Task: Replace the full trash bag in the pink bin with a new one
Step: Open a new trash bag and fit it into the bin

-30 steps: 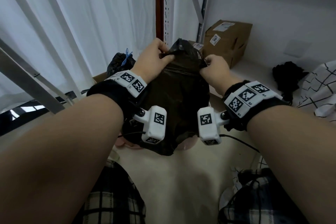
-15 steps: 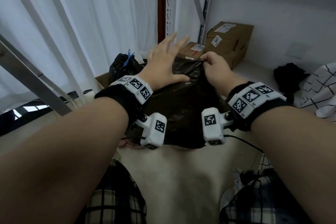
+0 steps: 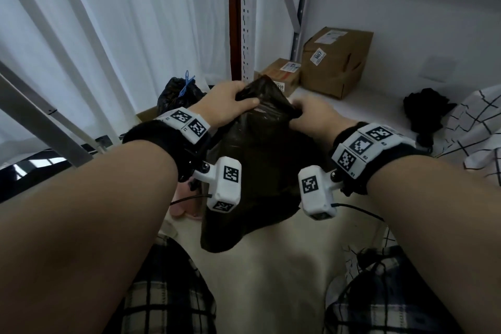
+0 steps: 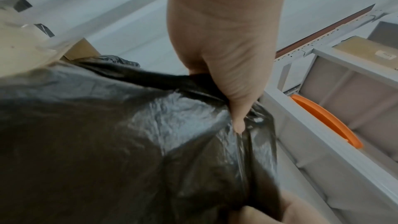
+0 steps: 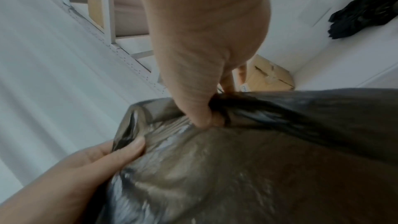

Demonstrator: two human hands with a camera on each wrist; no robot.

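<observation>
Left hand [image 3: 230, 106] and right hand [image 3: 311, 114] are each clenched on the gathered mouth of the black trash bag [image 3: 257, 171], held aloft above the partly hidden pink bin [image 3: 184, 203]; thin film may be torn or dropped if pulled apart.
</observation>
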